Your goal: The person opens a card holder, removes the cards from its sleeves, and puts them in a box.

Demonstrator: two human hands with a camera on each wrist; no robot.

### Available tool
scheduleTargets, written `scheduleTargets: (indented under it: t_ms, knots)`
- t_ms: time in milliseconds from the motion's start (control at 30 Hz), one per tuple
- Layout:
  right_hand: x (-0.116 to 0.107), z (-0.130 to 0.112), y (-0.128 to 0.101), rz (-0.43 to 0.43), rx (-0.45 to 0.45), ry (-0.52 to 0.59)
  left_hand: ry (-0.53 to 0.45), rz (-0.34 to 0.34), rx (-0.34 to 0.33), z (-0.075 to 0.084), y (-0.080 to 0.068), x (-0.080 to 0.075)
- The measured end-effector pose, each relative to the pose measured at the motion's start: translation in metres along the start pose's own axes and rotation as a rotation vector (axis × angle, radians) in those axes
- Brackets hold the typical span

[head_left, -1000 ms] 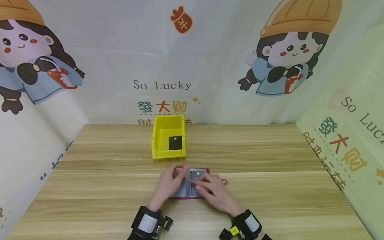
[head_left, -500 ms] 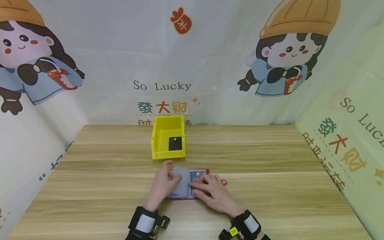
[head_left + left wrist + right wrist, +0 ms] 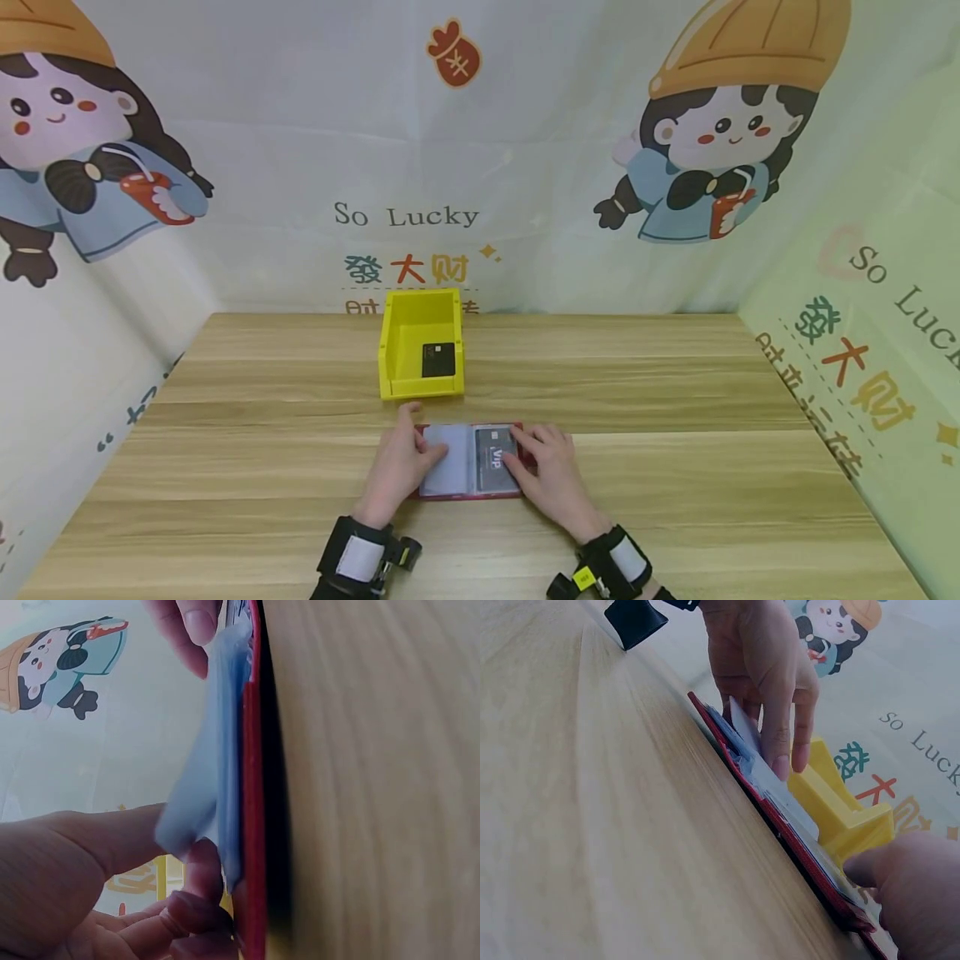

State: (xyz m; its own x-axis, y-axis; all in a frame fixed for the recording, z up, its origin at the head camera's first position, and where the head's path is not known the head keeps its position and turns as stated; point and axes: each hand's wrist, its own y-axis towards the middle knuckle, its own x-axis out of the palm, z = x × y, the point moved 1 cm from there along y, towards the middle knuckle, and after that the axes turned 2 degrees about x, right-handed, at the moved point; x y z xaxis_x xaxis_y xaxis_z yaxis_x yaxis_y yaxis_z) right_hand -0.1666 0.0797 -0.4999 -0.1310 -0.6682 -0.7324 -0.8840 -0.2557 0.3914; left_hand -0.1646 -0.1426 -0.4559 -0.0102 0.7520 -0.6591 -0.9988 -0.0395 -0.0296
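Observation:
In the head view a red card holder lies open flat on the table. Its left side shows a translucent sleeve page; on the right a grey card marked VIP sits in a sleeve. My left hand pinches the left page's outer edge; the left wrist view shows the page lifted between thumb and forefinger. My right hand rests at the holder's right edge, thumb over the card and forefinger near its upper corner. The other right fingertips are hidden or unclear.
Behind the card holder stands a yellow bin with a black card inside. The wood-grain table is bounded by printed cloth at the back and sides. Both wrists wear camera straps.
My left hand has moved left with the sleeve page, which now lies nearer the left cover. My right hand has shifted from the middle fold to the right edge, uncovering the VIP card.

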Motion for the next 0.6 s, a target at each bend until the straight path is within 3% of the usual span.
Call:
scheduleTargets:
  t_ms: [167, 433, 600]
  knots:
    - [0.001, 0.002, 0.001, 0.003, 0.046, -0.047, 0.020, 0.003, 0.003, -0.002, -0.001, 0.000]
    - [0.001, 0.002, 0.001, -0.023, 0.077, -0.035, 0.050, 0.025, 0.049, -0.001, -0.003, 0.000]
    - [0.001, 0.001, 0.002, -0.031, 0.088, -0.029, 0.122, 0.042, 0.155, 0.010, -0.004, 0.006]
